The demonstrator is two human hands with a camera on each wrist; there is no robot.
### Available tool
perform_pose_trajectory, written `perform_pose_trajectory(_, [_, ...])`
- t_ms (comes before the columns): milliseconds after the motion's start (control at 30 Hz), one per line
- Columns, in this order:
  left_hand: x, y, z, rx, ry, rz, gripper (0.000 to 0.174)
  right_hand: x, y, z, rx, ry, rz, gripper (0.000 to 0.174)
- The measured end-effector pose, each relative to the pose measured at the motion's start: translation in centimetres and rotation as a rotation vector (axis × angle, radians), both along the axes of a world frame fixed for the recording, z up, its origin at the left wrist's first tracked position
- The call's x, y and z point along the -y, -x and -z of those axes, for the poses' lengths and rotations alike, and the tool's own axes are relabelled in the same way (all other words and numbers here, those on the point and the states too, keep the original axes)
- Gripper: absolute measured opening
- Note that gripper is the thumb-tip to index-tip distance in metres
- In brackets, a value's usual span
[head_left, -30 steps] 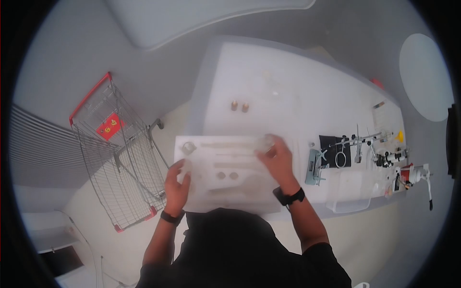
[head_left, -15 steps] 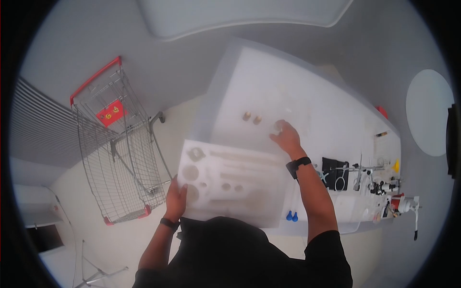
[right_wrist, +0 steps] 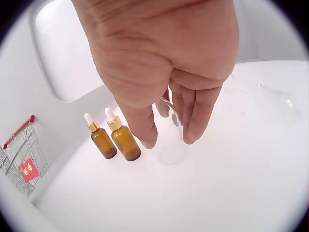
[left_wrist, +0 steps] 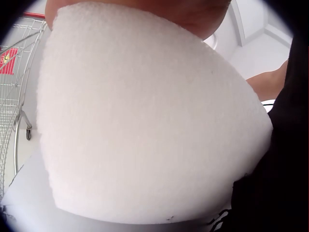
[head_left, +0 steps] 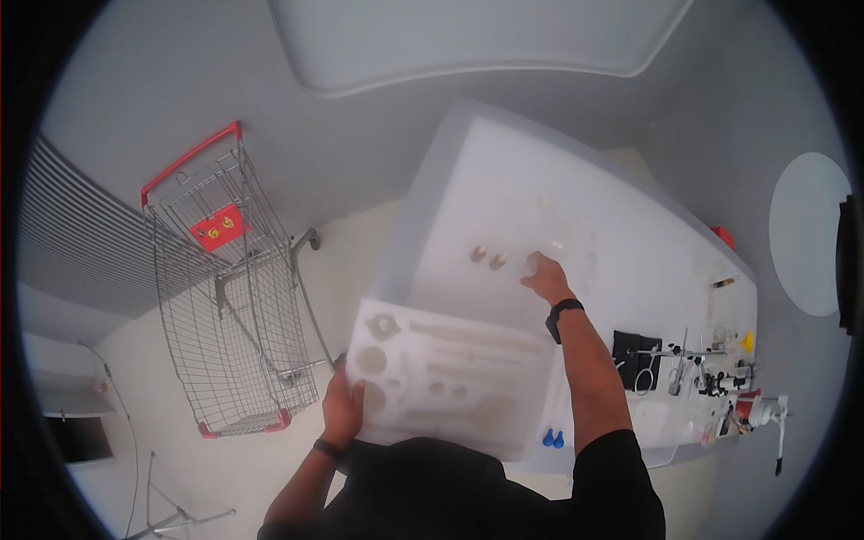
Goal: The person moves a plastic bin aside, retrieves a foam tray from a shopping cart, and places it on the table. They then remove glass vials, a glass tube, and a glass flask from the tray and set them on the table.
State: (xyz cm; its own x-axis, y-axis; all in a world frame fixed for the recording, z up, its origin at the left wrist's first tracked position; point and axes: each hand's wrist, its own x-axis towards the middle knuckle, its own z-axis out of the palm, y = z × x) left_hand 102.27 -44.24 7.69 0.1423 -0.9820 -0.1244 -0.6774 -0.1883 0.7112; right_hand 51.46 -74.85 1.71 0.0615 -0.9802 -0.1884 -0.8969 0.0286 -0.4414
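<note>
A white foam tray (head_left: pixel 409 360) with round and long cutouts lies at the table's near left corner. My left hand (head_left: pixel 343 407) grips its left edge, thumb on top; in the left wrist view the foam (left_wrist: pixel 145 121) fills most of the picture below that hand. Out over the table, my right hand (head_left: pixel 547 278) holds a clear glass vessel (right_wrist: pixel 170 153) between thumb and fingers, its base low over the white surface. Fingers cover its upper part. Just left of it stand two amber dropper bottles (right_wrist: pixel 126 143) with gold collars and white bulbs.
Clear glassware (right_wrist: pixel 280 98) lies farther back on the table. Two blue bulbs (head_left: pixel 553 439) sit right of the tray. Along the right side are a black pouch (head_left: pixel 625 346), metal stands and clamps (head_left: pixel 711 382). A shopping cart (head_left: pixel 256 333) stands on the floor at left.
My right hand has moved from above the tray out to the spot beside the dropper bottles, with the glass vessel. The left hand has slid down to the tray's left edge.
</note>
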Motion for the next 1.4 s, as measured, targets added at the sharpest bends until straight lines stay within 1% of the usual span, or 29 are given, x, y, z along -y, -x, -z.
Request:
perform_pose_trajectory(100, [-0.2, -0.2, 0.6, 0.046, 0.015, 0.013, 0.059, 0.3, -0.2, 0.5, 0.019, -0.010, 0.020, 0.065])
perform_pose_trajectory(200, [-0.3, -0.2, 0.9, 0.036, 0.013, 0.008, 0.058, 0.6, -0.3, 0.9, 0.005, -0.055, 0.053, 0.065])
perform_pose_trajectory(333, [0.0, 0.1, 0.6, 0.044, -0.005, 0.005, 0.057, 0.8, -0.1, 1.0, -0.011, -0.054, 0.074, 0.064])
perform_pose_trajectory(400, [0.1, 0.2, 0.2, 0.020, -0.013, -0.002, 0.056, 0.9, 0.2, 1.1, -0.043, -0.067, 0.053, 0.072])
perform_pose_trajectory(433, [0.4, 0.2, -0.1, 0.027, -0.021, -0.001, 0.056, 0.9, 0.3, 1.2, -0.037, -0.075, 0.054, 0.072])
perform_pose_trajectory(500, [0.5, 0.2, -0.4, 0.023, -0.012, 0.012, 0.055, 0.5, 0.5, 1.3, 0.024, -0.050, 0.111, 0.086])
perform_pose_trajectory(533, [0.3, 0.2, 0.1, 0.012, -0.004, 0.003, 0.055, 0.4, 1.2, 1.3, 0.103, -0.108, 0.136, 0.097])
perform_pose_trajectory(567, [0.2, 0.0, 0.5, 0.018, -0.007, -0.012, 0.055, 0.1, 1.5, 1.5, 0.097, -0.075, 0.147, 0.100])
perform_pose_trajectory(633, [-0.1, -0.2, 0.9, 0.038, -0.027, 0.001, 0.060, -0.7, 2.5, 2.0, 0.085, -0.026, 0.151, 0.094])
perform_pose_trajectory(667, [-0.2, -0.3, 0.9, 0.003, -0.007, 0.002, 0.061, -1.3, 2.7, 1.9, 0.087, -0.031, 0.140, 0.094])
perform_pose_trajectory(733, [-0.2, -0.3, 0.5, 0.011, -0.021, -0.012, 0.061, -2.8, 2.8, -0.6, 0.079, -0.013, 0.171, 0.070])
perform_pose_trajectory(767, [-0.3, -0.2, 0.4, 0.015, -0.032, -0.016, 0.061, -3.9, 2.1, -2.2, 0.072, -0.014, 0.156, 0.070])
perform_pose_trajectory(833, [-0.3, -0.2, 0.6, 0.003, -0.038, -0.039, 0.061, -6.8, -1.0, -5.6, 0.060, 0.200, 0.210, 0.042])
perform_pose_trajectory(867, [-0.4, -0.2, 0.5, 0.008, -0.030, -0.039, 0.061, -8.4, -3.0, -6.9, 0.145, 0.258, 0.209, 0.029])
perform_pose_trajectory(933, [-0.7, -0.4, 0.6, 0.006, -0.018, -0.046, 0.061, -11.5, -7.8, -8.7, 0.278, 0.303, 0.116, 0.025])
perform_pose_trajectory(967, [-0.7, -0.4, 0.8, 0.009, 0.011, -0.040, 0.061, -13.1, -10.6, -9.8, 0.352, 0.276, 0.069, 0.024])
perform_pose_trajectory(1000, [-0.8, -0.6, 0.9, 0.011, 0.042, -0.032, 0.060, -14.3, -13.7, -11.0, 0.373, 0.228, 0.036, 0.021])
perform_pose_trajectory(1067, [-0.8, -0.5, 0.9, -0.001, 0.035, -0.041, 0.060, -16.1, -19.2, -11.7, 0.430, 0.200, -0.062, 0.026])
perform_pose_trajectory(1100, [-0.8, -0.6, 0.9, -0.006, 0.024, -0.045, 0.059, -16.6, -21.7, -12.4, 0.400, 0.156, -0.114, 0.031])
perform_pose_trajectory(1133, [-0.9, -0.6, 0.9, -0.007, 0.029, -0.055, 0.059, -16.8, -24.0, -12.2, 0.429, 0.139, -0.149, 0.035])
perform_pose_trajectory(1167, [-1.0, -0.6, 0.9, -0.018, 0.052, -0.054, 0.059, -16.8, -25.9, -12.1, 0.430, 0.140, -0.159, 0.035])
perform_pose_trajectory(1233, [-1.0, -0.7, 0.4, -0.025, 0.074, -0.062, 0.059, -16.2, -29.2, -12.0, 0.169, 0.184, -0.251, 0.034])
perform_pose_trajectory(1300, [-1.0, -0.9, 0.1, -0.046, 0.032, -0.055, 0.058, -15.6, -31.0, -11.6, 0.139, 0.162, -0.246, 0.034])
perform_pose_trajectory(1400, [-1.1, -1.1, 0.2, -0.059, 0.042, -0.053, 0.060, -15.0, -32.4, -11.2, 0.149, 0.185, -0.245, 0.030])
